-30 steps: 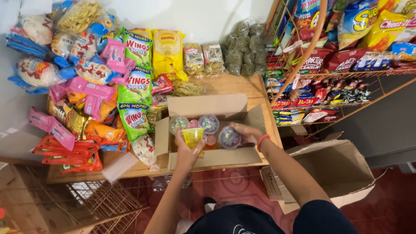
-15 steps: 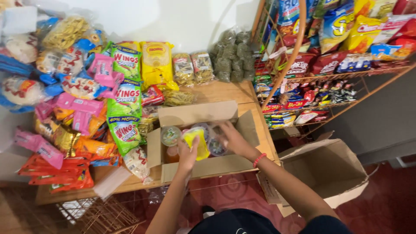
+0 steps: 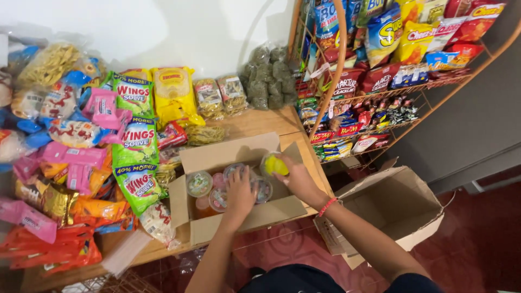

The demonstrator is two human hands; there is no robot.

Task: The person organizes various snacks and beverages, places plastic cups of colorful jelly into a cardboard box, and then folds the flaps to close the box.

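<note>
Cardboard box of lidded snack cups, both hands inside.
Right hand (image 3: 296, 178) clamps a yellow-filled clear plastic cup (image 3: 274, 164) above the open brown cardboard box (image 3: 271, 212); left hand (image 3: 239, 191) rests flat, fingers spread, on cups beside it.

The open box (image 3: 239, 187) is matt brown cardboard, and it sits on a table (image 3: 260, 123) of pale, smooth wood. Inside the box, the cups (image 3: 199, 183) are clear glossy plastic with shiny film lids. Left of the box, snack bags (image 3: 134, 142) are glossy plastic film. Right of it, the rack (image 3: 332, 81) is thin painted metal.
</note>
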